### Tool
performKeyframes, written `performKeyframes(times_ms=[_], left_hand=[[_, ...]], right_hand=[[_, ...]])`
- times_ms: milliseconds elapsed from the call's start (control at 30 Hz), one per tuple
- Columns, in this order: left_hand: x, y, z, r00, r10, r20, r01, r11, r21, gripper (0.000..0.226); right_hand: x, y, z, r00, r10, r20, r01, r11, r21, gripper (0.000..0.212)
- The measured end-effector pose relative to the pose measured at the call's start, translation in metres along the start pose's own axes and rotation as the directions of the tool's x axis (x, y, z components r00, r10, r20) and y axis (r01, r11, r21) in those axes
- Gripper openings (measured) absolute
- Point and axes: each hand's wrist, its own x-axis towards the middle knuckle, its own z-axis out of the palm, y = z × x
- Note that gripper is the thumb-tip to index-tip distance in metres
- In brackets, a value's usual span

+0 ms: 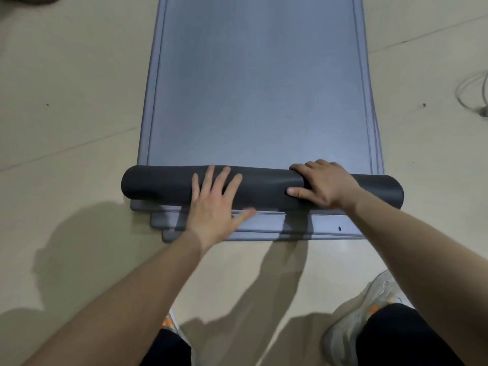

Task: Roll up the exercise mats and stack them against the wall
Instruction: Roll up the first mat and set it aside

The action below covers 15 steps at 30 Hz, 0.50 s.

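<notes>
My left hand [214,199] lies flat and open on the roll [261,187]; my right hand [320,184] curls over it in a loose grip. The roll sits at the near end of the top mat [258,83], on a stack. Uneven pushing could skew it into a cone or drag the mats beneath.

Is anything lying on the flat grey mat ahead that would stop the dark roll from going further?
Nothing visible. The flat blue-grey mat ahead of the dark rolled part is bare. The white cable lies on the floor, off to the right.
</notes>
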Motion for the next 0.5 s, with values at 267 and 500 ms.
performKeyframes(times_ms=[267,500], left_hand=[[0.083,-0.026,0.002,0.968,0.133,0.214,-0.145,0.988,0.044,0.105],[0.092,-0.027,-0.003,0.961,0.178,0.211,-0.213,0.965,0.153,0.103]], right_hand=[[0.001,-0.029,0.038,0.961,0.103,-0.258,-0.161,0.963,-0.218,0.123],[0.036,-0.018,0.011,0.980,0.140,-0.145,-0.173,0.953,-0.249,0.099]])
